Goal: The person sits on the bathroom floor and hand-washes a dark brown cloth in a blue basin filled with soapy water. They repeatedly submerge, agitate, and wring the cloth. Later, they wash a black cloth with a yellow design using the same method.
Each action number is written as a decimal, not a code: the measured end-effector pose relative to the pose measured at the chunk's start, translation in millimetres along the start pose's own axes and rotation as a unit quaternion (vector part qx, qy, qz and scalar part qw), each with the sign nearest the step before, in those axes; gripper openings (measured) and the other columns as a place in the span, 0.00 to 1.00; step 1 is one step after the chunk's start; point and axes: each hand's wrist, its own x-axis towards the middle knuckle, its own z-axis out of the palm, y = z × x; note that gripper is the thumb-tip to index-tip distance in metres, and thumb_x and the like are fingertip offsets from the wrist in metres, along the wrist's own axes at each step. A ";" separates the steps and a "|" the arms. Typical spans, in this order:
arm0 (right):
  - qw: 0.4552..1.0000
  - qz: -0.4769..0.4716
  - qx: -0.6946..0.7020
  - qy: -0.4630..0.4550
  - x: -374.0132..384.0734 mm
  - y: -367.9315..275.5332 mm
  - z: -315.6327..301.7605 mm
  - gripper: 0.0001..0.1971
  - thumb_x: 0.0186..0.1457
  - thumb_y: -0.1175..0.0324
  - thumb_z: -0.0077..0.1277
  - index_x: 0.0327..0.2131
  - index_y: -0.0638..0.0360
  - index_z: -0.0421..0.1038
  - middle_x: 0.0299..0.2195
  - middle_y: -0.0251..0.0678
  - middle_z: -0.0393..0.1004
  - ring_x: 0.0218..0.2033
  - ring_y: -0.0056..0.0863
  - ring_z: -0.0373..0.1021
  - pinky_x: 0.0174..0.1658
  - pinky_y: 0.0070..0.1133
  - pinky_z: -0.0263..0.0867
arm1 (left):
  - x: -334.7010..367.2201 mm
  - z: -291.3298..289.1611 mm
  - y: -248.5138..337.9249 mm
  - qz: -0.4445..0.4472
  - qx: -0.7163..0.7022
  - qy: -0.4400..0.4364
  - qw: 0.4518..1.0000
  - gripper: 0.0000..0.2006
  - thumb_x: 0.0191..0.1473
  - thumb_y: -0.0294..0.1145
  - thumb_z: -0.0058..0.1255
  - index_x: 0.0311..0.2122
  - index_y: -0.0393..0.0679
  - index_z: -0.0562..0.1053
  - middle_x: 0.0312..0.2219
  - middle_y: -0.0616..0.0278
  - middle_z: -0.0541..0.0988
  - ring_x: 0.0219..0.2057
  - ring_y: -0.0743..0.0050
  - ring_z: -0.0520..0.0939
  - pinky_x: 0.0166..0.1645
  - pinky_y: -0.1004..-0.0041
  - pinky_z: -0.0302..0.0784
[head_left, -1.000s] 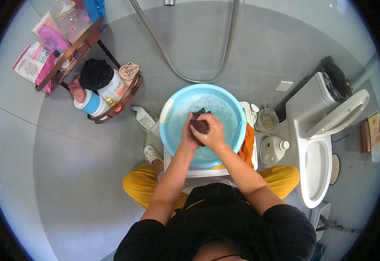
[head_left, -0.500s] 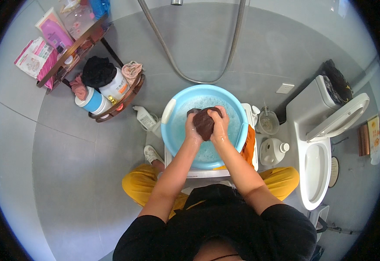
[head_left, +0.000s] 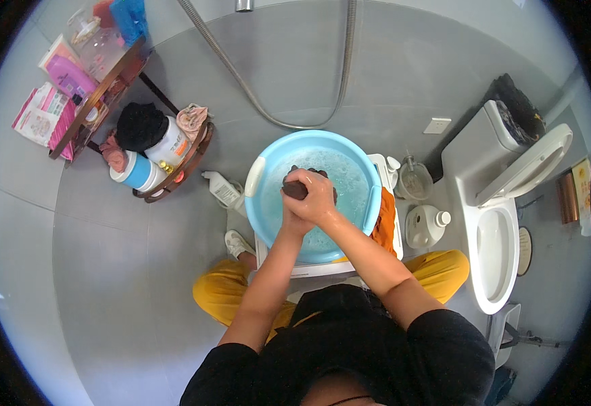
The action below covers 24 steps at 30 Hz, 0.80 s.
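Note:
A wet, dark brown piece of cloth [head_left: 295, 190] is bunched up over a light blue basin [head_left: 256, 227] of soapy water. My right hand [head_left: 318, 199] lies across it with fingers wrapped round, pressing the bundle. Beneath and to the left, my left hand [head_left: 293, 220] is closed on the same cloth, its fingers largely hidden. Brown folds stick out past the far side and right of the hands. The kind of garment cannot be made out.
Orange cloth [head_left: 384, 227] lies right of the basin on a white stand. A white jug [head_left: 425, 227] and a toilet [head_left: 495, 257] are farther right. On the left stand a white bottle [head_left: 222, 189] and a loaded corner shelf [head_left: 186, 164]. A shower hose [head_left: 241, 82] hangs behind.
My right hand has turned over the cloth and moved left, now overlapping my left hand. The bundle is squeezed smaller between them. The whole view has shifted slightly.

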 end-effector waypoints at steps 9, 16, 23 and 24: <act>0.974 0.148 0.175 0.002 0.3 2.9 0.0 0.09 0.39 0.71 0.56 0.27 0.58 0.68 0.23 0.34 0.73 0.26 0.26 0.71 0.33 0.22 0.66 | -14.7 46.9 -3.7 0.014 0.008 0.114 0.993 0.23 0.54 0.56 0.32 0.46 0.49 0.65 0.42 0.62 0.71 0.44 0.66 0.72 0.48 0.65 0.69; 0.824 0.339 0.422 0.171 -1.6 31.8 5.9 0.10 0.43 0.72 0.54 0.30 0.61 0.66 0.29 0.32 0.69 0.32 0.21 0.65 0.38 0.20 0.63 | 13.3 19.7 2.5 0.175 0.127 0.232 0.948 0.19 0.52 0.46 0.40 0.41 0.41 0.67 0.38 0.57 0.73 0.39 0.64 0.75 0.44 0.66 0.72; 0.797 0.413 0.421 0.127 -10.1 32.1 -9.0 0.19 0.47 0.61 0.54 0.40 0.62 0.65 0.37 0.36 0.68 0.39 0.25 0.64 0.45 0.22 0.60 | 24.4 2.2 7.7 0.220 0.180 0.305 0.909 0.17 0.50 0.43 0.42 0.40 0.41 0.68 0.37 0.55 0.74 0.36 0.61 0.77 0.40 0.63 0.75; 0.791 0.432 0.420 0.107 -12.9 32.4 -12.3 0.21 0.48 0.58 0.53 0.41 0.62 0.65 0.38 0.36 0.67 0.40 0.26 0.64 0.46 0.23 0.59 | 23.3 1.6 7.0 0.218 0.202 0.308 0.904 0.17 0.50 0.43 0.43 0.40 0.41 0.68 0.37 0.55 0.74 0.37 0.61 0.77 0.41 0.63 0.75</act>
